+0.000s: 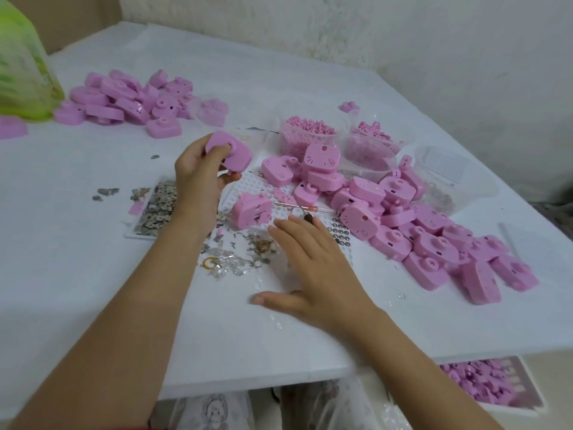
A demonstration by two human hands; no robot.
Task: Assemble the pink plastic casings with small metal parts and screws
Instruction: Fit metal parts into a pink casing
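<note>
In the head view, the left hand (pixel 201 175) is raised a little above the white tabletop (pixel 93 305). Its fingers (pixel 217 153) and thumb are curled round a pink casing (pixel 231 150) — gripped at its near edge, with the round boss on its face turned toward the camera. The right hand (pixel 316 268) lies palm down, fingers straight and released, grasping nothing. Its fingertips reach onto a white perforated tray (pixel 249 184).

A second casing (pixel 251 211) sits on that tray, just beyond the right fingertips and below the held one. A thin tool (pixel 305 207) lies across the tray between this casing and a large heap of casings (pixel 434 240) that spreads over the right side of the tabletop. A smaller heap (pixel 130 100) sits far back on the left, beside a green bag (pixel 24 63).

Just left of the left wrist lies a flat tray of small metal parts (pixel 158 206). Loose metal bits and clear pieces (pixel 238 252) are scattered between the two forearms. Behind the large heap stand clear tubs (pixel 310 131) filled with small pink pieces. Below the tabletop's right edge, a box (pixel 486 383) holds more pink parts — too blurred to tell which kind.
</note>
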